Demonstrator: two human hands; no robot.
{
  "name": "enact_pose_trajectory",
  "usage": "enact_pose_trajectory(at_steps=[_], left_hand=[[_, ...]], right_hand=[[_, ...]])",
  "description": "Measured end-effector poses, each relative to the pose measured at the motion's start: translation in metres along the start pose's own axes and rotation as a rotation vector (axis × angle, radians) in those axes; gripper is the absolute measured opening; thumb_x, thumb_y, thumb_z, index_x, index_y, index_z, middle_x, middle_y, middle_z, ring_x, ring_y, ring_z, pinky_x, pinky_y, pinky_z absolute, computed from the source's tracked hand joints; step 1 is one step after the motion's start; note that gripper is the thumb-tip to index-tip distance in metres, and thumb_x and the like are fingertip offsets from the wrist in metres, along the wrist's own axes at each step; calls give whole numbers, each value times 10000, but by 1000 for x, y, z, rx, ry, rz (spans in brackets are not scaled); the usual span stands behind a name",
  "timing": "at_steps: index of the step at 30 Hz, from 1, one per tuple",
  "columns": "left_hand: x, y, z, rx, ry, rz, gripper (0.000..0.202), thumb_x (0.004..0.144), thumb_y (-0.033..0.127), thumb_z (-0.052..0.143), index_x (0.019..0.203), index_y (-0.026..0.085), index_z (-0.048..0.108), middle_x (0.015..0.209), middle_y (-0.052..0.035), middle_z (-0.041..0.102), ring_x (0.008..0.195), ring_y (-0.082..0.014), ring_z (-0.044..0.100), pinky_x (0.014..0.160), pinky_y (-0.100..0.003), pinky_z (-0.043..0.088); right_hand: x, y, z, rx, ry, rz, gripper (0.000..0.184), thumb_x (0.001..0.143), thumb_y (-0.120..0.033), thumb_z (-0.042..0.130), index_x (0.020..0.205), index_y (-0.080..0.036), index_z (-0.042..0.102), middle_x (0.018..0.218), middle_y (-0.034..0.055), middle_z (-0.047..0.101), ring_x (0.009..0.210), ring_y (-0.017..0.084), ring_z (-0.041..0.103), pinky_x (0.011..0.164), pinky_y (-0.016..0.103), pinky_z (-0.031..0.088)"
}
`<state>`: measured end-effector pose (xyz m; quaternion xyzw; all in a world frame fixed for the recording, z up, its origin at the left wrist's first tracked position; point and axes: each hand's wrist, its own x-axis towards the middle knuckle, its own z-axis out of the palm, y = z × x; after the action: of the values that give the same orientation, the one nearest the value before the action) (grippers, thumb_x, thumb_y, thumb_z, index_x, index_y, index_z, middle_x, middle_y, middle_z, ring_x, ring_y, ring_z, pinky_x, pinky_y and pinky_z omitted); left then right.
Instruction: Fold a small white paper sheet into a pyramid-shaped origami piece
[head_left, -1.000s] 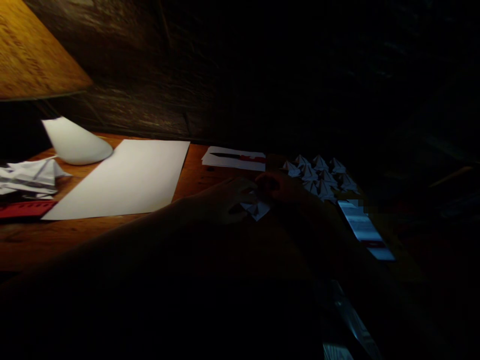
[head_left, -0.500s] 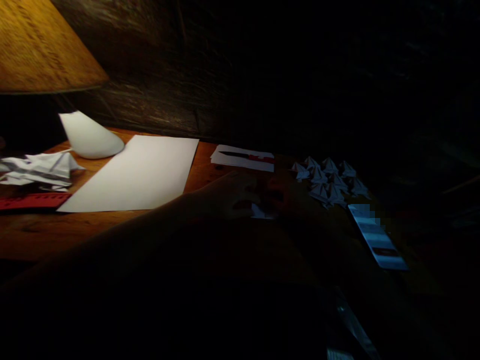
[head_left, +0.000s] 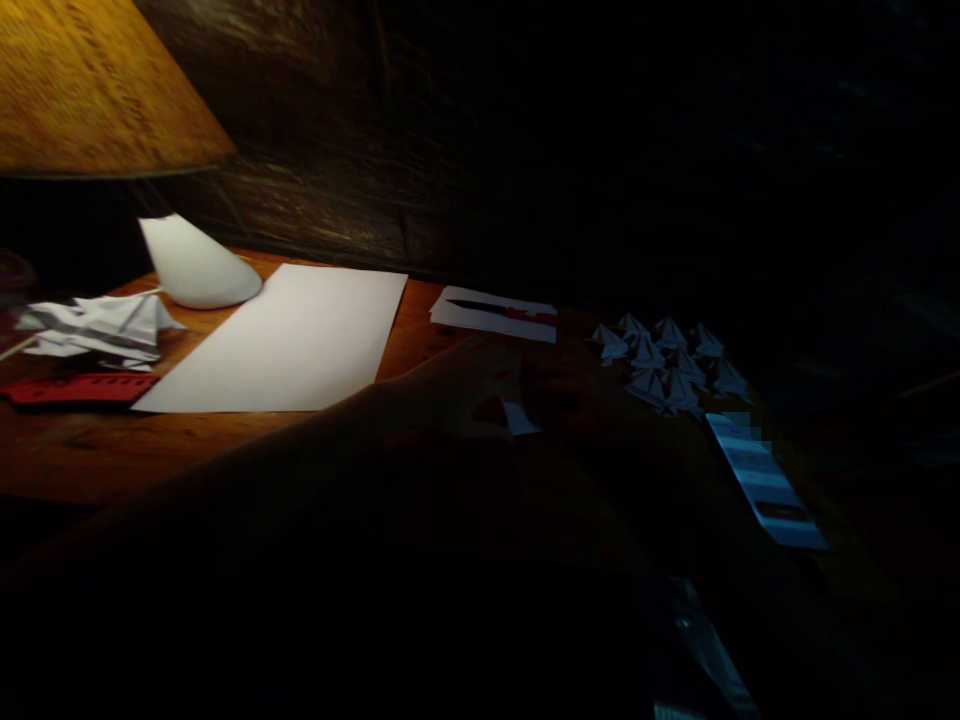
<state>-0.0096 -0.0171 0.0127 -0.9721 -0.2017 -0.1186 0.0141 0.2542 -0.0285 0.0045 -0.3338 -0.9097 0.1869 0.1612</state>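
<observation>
In dim light my left hand (head_left: 469,392) is bent over a small piece of white paper (head_left: 520,418), its thumb and fingers curved around the paper's left side. My right hand (head_left: 566,388) is close against the paper's right side, nearly lost in shadow, so its fingers do not show clearly. Just beyond my hands, a knife with a red handle (head_left: 529,316) lies on a small stack of white paper (head_left: 466,315). To the right stand several folded paper figures (head_left: 667,365), grouped closely together.
A large white sheet (head_left: 289,340) lies left of my hands. Further left are a crumpled-looking folded paper (head_left: 101,328), a red slotted object (head_left: 82,388) and a lamp with a yellow shade (head_left: 105,95) and white base (head_left: 199,265). A bluish-lit flat strip (head_left: 765,485) lies at right.
The whole view has shifted slightly, so things at left appear further right. My hands stay around the small paper, and less of its right part shows now.
</observation>
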Motion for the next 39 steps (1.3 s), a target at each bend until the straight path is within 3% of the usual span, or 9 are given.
enact_pose_trajectory(at_steps=[8,12,15,21,27,32,39], left_hand=[[-2,-5,4,-63,74,90,239,976,387,654,1149,253,749,1187,-80,715,1119,-267,626,998,-414,460],[0,-5,5,-24,133,95,219,1032,297,530,1081,232,733,986,-55,743,962,-228,650,915,-389,479],[0,-5,6,30,135,69,174,991,283,556,1008,216,716,933,-49,737,914,-221,647,869,-379,481],[-1,-3,3,62,143,-40,116,897,300,622,876,203,684,872,-37,728,898,-230,647,837,-380,468],[0,-2,3,33,134,-13,191,893,282,629,1044,221,729,978,-40,753,973,-255,654,894,-423,454],[2,0,7,-62,110,-146,92,844,248,634,883,203,705,905,-42,701,939,-234,629,896,-408,480],[4,0,17,-172,219,-324,98,808,244,673,740,181,641,969,-58,609,916,-214,567,832,-381,483]], right_hand=[[0,9,1,-62,-27,-105,288,927,-227,685,1204,-205,763,1321,117,731,1215,282,630,1035,470,468],[-2,-11,-6,-155,-34,28,258,977,-286,639,1194,-234,769,1132,86,773,1002,235,672,847,354,468],[-2,-31,-11,-262,-64,74,251,1017,-329,586,1115,-224,792,1008,96,768,915,234,654,769,337,442],[-1,-49,-8,-324,-60,38,367,1031,-365,559,1313,-198,724,1366,152,683,1158,295,628,916,401,475],[-2,-40,-8,-261,-71,12,342,1014,-307,560,1289,-171,711,1312,154,704,1145,292,649,944,410,487],[-4,-27,-8,-234,-121,51,286,950,-270,645,1212,-199,735,1163,124,736,1022,272,674,846,368,482],[-4,-30,-13,-249,-183,85,233,960,-312,669,1154,-209,747,1215,136,709,1034,278,687,822,363,493]])
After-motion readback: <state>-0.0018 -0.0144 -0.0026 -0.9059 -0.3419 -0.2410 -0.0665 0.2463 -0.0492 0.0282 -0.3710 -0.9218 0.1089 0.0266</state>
